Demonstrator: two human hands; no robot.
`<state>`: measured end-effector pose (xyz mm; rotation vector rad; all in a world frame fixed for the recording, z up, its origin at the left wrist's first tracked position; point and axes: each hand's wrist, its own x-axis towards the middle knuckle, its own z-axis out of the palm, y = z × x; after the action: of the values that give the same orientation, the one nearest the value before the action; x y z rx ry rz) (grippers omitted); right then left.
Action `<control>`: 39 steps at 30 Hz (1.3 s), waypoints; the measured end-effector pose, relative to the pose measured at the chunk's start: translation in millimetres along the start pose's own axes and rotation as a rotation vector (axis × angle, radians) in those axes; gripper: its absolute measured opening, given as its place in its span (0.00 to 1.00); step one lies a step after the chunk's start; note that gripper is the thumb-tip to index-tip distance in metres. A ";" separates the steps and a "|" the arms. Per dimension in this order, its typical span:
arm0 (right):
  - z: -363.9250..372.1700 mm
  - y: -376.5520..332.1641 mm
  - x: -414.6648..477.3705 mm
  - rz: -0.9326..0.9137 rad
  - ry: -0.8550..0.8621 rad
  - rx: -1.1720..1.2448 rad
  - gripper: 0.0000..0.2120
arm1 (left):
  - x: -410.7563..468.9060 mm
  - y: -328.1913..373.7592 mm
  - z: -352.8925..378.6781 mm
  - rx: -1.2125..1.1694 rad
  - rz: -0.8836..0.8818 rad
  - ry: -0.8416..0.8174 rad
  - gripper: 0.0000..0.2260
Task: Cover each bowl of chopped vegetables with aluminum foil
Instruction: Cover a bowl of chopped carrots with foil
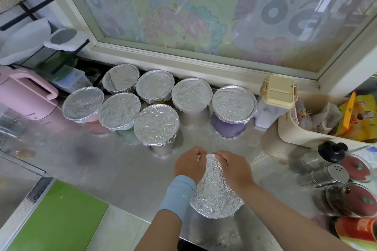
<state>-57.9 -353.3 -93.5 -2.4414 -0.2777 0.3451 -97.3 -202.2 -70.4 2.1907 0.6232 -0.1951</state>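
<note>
Several bowls stand along the back of the steel counter [126, 169], each capped with crinkled aluminum foil, among them a purple bowl [234, 106] at the right and a pink bowl [82, 104] at the left. At the counter's front edge stands one more bowl [217, 193] under a foil sheet. My left hand [189, 166] and my right hand [234, 167] grip the foil at that bowl's far rim, fingers curled down over the edge. The bowl's contents are hidden by the foil.
A pink kettle [26, 96] sits at the left, a cream-lidded container [278, 96] and a cream basket [306, 134] of packets at the right. Spice shakers [330, 173] and red-lidded jars [355, 199] crowd the right edge. A green board [59, 216] lies front left.
</note>
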 end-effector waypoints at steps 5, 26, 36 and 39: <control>-2.4 0.2 1.4 0.020 -0.020 0.101 0.13 | 4.1 3.9 8.6 -0.067 0.009 -0.058 0.07; -8.0 17.5 -10.6 0.064 -0.013 0.111 0.12 | -15.8 -0.5 21.7 -0.134 -0.132 0.136 0.07; -12.3 16.2 -4.7 0.006 -0.031 0.013 0.13 | -6.4 11.9 13.5 0.024 0.067 0.055 0.09; -14.5 12.1 -4.4 -0.019 -0.063 -0.034 0.13 | -3.2 17.3 15.2 0.087 0.168 -0.092 0.09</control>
<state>-56.2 -372.2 -89.5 -2.4624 -0.3371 0.4129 -90.4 -224.1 -67.2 2.2906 0.3838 -0.2360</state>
